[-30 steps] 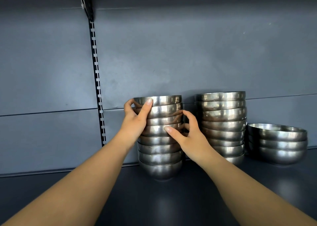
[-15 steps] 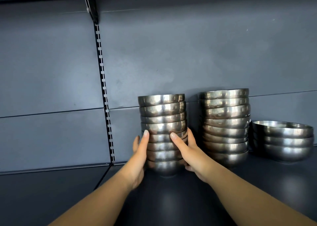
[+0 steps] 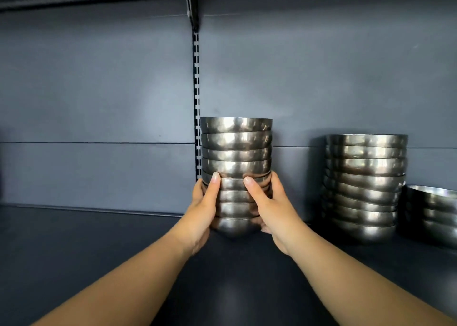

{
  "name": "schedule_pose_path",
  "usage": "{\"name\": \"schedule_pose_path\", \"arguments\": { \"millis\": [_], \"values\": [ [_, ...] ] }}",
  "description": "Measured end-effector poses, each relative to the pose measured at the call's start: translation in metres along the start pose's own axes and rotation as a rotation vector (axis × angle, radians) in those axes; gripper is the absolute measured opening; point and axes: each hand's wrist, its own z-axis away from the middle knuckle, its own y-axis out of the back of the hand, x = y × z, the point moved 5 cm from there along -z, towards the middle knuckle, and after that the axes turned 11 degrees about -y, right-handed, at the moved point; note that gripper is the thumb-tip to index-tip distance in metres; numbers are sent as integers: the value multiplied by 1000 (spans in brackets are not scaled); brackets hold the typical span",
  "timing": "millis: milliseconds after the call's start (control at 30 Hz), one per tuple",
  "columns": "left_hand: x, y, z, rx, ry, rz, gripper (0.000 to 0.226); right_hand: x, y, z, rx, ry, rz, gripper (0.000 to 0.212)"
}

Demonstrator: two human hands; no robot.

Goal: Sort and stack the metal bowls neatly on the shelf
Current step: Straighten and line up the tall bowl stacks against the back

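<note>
- We are holding the tall stack of bowls (image 3: 236, 175) between both hands, low on its sides: our left hand (image 3: 202, 209) is curling round the left side, our right hand (image 3: 269, 207) round the right, with both thumbs lying up the front.
- The stack is standing upright on the shelf (image 3: 86, 246), or just above it; we cannot tell whether its bottom bowl is touching.
- It is rising straight up between our hands, so both are equally near and any move is likely to carry it as one column.
- A second stack (image 3: 366, 187) is standing well apart to the right, leaning a little, with a shorter stack (image 3: 435, 214) just beside it at the edge of view.
- The slotted upright (image 3: 196, 103) is running up the back wall right behind the held stack's left edge.
</note>
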Motion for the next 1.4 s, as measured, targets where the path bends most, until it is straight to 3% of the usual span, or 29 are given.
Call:
{"name": "schedule_pose_path", "arguments": {
  "millis": [233, 667, 1167, 1400],
  "values": [
    [59, 107, 47, 72, -32, -53, 78, -10, -124, 27, -122, -7, -27, 60],
    [143, 368, 129, 170, 30, -98, 80, 3, -405, 67, -291, -97, -143, 36],
    [97, 527, 39, 182, 39, -89, 79, 46, -538, -50, -259, -146, -90, 52],
    [72, 565, -8, 206, 40, -58, 96, 60, -565, -99, -213, -156, -72, 69]
  ]
}}
